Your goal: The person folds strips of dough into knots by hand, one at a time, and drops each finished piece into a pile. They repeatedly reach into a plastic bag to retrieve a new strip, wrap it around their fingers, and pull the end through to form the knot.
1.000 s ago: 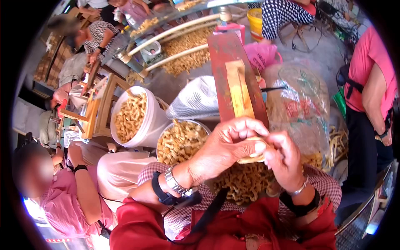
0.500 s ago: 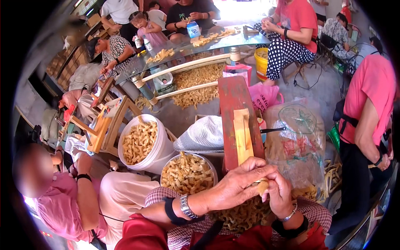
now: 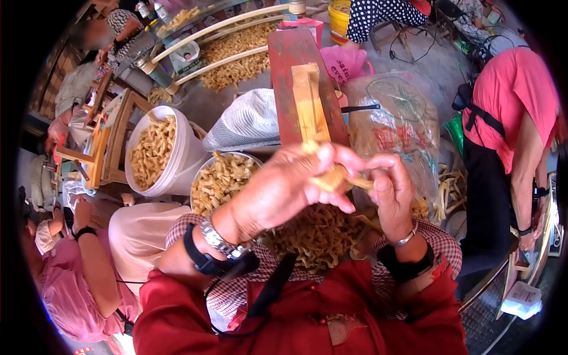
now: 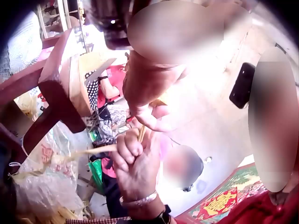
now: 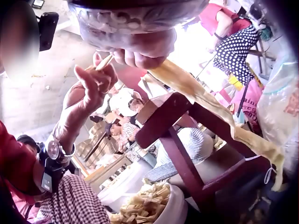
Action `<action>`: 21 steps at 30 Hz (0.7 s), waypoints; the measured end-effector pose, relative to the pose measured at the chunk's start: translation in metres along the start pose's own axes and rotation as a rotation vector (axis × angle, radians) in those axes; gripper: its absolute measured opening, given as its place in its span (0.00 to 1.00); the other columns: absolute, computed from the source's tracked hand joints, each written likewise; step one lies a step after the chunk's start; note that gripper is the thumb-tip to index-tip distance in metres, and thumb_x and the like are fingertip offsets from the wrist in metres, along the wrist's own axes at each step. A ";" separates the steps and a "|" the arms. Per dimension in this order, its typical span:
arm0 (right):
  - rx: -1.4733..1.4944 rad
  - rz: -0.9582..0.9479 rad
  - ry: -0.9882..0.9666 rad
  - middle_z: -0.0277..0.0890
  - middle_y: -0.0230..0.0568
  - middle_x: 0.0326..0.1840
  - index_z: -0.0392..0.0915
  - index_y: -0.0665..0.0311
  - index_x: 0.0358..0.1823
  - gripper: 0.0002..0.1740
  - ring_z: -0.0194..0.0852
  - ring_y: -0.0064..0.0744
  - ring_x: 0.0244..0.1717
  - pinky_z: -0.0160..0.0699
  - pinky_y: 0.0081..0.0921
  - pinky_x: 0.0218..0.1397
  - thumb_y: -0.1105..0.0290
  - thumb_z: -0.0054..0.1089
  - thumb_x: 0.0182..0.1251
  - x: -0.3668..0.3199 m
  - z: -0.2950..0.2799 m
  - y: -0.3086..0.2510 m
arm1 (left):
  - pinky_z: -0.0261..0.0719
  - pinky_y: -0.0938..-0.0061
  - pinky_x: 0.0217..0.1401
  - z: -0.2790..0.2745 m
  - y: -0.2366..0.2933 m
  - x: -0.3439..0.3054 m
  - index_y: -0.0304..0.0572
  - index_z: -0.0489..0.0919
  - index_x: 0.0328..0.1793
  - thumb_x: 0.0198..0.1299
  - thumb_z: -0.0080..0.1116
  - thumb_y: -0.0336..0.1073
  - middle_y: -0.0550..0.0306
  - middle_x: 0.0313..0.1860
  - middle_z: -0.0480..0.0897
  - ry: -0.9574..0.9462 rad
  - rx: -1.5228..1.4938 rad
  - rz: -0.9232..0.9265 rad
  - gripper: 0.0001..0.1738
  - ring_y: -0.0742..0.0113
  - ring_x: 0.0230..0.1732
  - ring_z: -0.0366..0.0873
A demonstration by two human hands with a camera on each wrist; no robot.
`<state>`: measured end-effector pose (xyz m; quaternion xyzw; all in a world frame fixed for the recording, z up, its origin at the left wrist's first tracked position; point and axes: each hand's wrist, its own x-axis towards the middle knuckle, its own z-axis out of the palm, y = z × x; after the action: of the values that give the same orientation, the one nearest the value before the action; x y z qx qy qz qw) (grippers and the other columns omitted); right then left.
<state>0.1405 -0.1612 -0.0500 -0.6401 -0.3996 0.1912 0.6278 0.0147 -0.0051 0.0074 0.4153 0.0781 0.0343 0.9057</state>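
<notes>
Between the two hands runs a long, flat tan strip (image 3: 337, 177), folded or looped near its middle. My left hand (image 3: 275, 189), wearing a metal watch, pinches the folded part between thumb and fingers. To its right, my right hand (image 3: 391, 195) pinches the other side of the strip, its fingers curled. From the right hand a long tail of the strip (image 5: 201, 100) hangs down past a dark red wooden stool frame (image 5: 180, 154). Below both hands, a heap of tan knotted pieces (image 3: 313, 236) lies in the lap area.
A red bench (image 3: 290, 59) bearing a yellow wooden block (image 3: 307, 100) stands straight ahead. Two white buckets of knotted pieces (image 3: 152, 148) (image 3: 225, 177) are at the left, a clear plastic bag (image 3: 393, 118) at the right. People sit close on both sides.
The hands, earlier close together around the piece, have drawn slightly apart, with the strip showing between them. The head view tipped up and back down. The person at right now leans further forward.
</notes>
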 end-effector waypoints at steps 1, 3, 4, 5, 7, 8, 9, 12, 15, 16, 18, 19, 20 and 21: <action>-0.046 -0.047 0.008 0.70 0.29 0.27 0.72 0.66 0.41 0.13 0.63 0.15 0.27 0.63 0.16 0.30 0.62 0.57 0.67 0.002 -0.003 0.002 | 0.82 0.61 0.42 -0.007 0.006 0.001 0.27 0.76 0.50 0.69 0.45 0.49 0.54 0.36 0.77 -0.026 -0.015 0.043 0.26 0.72 0.26 0.69; -0.090 -0.044 0.013 0.70 0.29 0.25 0.74 0.67 0.36 0.12 0.63 0.16 0.24 0.63 0.16 0.28 0.64 0.60 0.65 0.005 -0.004 0.002 | 0.81 0.60 0.44 -0.017 0.016 -0.003 0.27 0.75 0.52 0.69 0.44 0.47 0.53 0.37 0.76 0.010 -0.063 0.103 0.25 0.72 0.27 0.70; -0.165 -0.091 -0.008 0.70 0.30 0.25 0.74 0.67 0.35 0.11 0.63 0.16 0.23 0.63 0.16 0.28 0.65 0.61 0.64 0.006 -0.002 0.003 | 0.82 0.62 0.42 -0.014 0.018 -0.004 0.27 0.74 0.53 0.70 0.44 0.47 0.52 0.37 0.76 0.039 -0.041 0.105 0.25 0.72 0.28 0.70; -0.240 -0.138 -0.028 0.70 0.30 0.24 0.74 0.67 0.35 0.11 0.63 0.16 0.23 0.63 0.16 0.27 0.66 0.61 0.64 0.007 0.000 0.004 | 0.82 0.64 0.40 -0.013 0.018 -0.004 0.27 0.74 0.53 0.70 0.44 0.47 0.52 0.38 0.76 0.069 -0.019 0.104 0.25 0.73 0.28 0.71; -0.205 -0.092 0.000 0.70 0.31 0.22 0.74 0.68 0.34 0.10 0.64 0.17 0.22 0.63 0.17 0.27 0.68 0.62 0.63 0.006 0.007 0.008 | 0.81 0.71 0.34 -0.015 0.016 -0.004 0.28 0.74 0.53 0.69 0.45 0.48 0.53 0.37 0.77 0.155 0.131 0.104 0.26 0.74 0.25 0.71; -0.184 -0.060 0.006 0.69 0.30 0.22 0.74 0.68 0.34 0.10 0.64 0.16 0.22 0.63 0.16 0.26 0.68 0.62 0.64 0.006 0.009 0.012 | 0.81 0.75 0.32 -0.017 0.016 -0.004 0.28 0.74 0.54 0.69 0.45 0.49 0.54 0.36 0.77 0.196 0.205 0.106 0.26 0.75 0.24 0.71; -0.163 -0.028 0.011 0.69 0.30 0.22 0.74 0.68 0.35 0.09 0.65 0.16 0.23 0.63 0.16 0.25 0.68 0.61 0.64 0.006 0.010 0.013 | 0.79 0.78 0.29 -0.019 0.014 -0.004 0.29 0.75 0.53 0.69 0.46 0.49 0.55 0.35 0.77 0.223 0.300 0.077 0.25 0.76 0.23 0.71; -0.093 0.129 -0.099 0.71 0.31 0.25 0.73 0.67 0.40 0.10 0.69 0.15 0.26 0.67 0.14 0.22 0.67 0.58 0.66 0.008 0.010 0.008 | 0.72 0.84 0.21 -0.025 0.006 -0.005 0.32 0.76 0.50 0.68 0.49 0.47 0.58 0.29 0.77 0.283 0.500 0.019 0.22 0.78 0.18 0.69; 0.065 0.229 -0.167 0.73 0.32 0.29 0.71 0.66 0.46 0.12 0.72 0.16 0.28 0.71 0.13 0.21 0.66 0.56 0.68 0.009 0.021 0.006 | 0.62 0.86 0.16 -0.023 0.006 -0.005 0.35 0.77 0.43 0.67 0.53 0.42 0.61 0.24 0.76 0.296 0.531 0.020 0.15 0.82 0.14 0.65; 0.005 0.212 -0.213 0.73 0.34 0.31 0.69 0.66 0.49 0.14 0.72 0.18 0.29 0.75 0.14 0.22 0.66 0.55 0.68 0.010 0.023 0.001 | 0.59 0.86 0.15 -0.021 0.005 -0.003 0.37 0.77 0.42 0.66 0.54 0.40 0.64 0.22 0.75 0.328 0.522 0.015 0.12 0.83 0.14 0.63; -0.045 0.196 -0.240 0.73 0.37 0.29 0.71 0.67 0.45 0.12 0.73 0.21 0.28 0.72 0.20 0.26 0.65 0.55 0.68 0.010 0.026 -0.001 | 0.58 0.87 0.15 -0.021 0.002 -0.001 0.38 0.76 0.42 0.65 0.55 0.39 0.66 0.21 0.73 0.342 0.494 0.031 0.10 0.83 0.14 0.62; -0.102 0.150 -0.258 0.72 0.38 0.27 0.72 0.68 0.42 0.12 0.72 0.23 0.26 0.71 0.22 0.28 0.65 0.54 0.68 0.009 0.024 -0.002 | 0.58 0.87 0.14 -0.020 0.001 0.000 0.38 0.76 0.42 0.65 0.56 0.38 0.66 0.20 0.72 0.348 0.481 0.038 0.10 0.83 0.14 0.61; -0.158 0.103 -0.273 0.72 0.38 0.26 0.73 0.69 0.39 0.12 0.72 0.24 0.25 0.70 0.23 0.29 0.65 0.53 0.69 0.009 0.023 -0.004 | 0.58 0.87 0.14 -0.020 0.003 -0.002 0.38 0.75 0.42 0.64 0.57 0.37 0.67 0.20 0.71 0.346 0.449 0.048 0.09 0.83 0.15 0.61; -0.209 0.051 -0.286 0.71 0.39 0.25 0.73 0.69 0.37 0.12 0.71 0.26 0.24 0.69 0.24 0.29 0.64 0.53 0.69 0.010 0.018 -0.008 | 0.58 0.87 0.14 -0.021 0.008 -0.004 0.39 0.75 0.41 0.63 0.57 0.36 0.67 0.20 0.70 0.344 0.416 0.061 0.08 0.83 0.15 0.61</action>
<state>0.1309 -0.1430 -0.0424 -0.6782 -0.4860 0.2536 0.4894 0.0076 0.0148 0.0004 0.5826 0.2238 0.1150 0.7728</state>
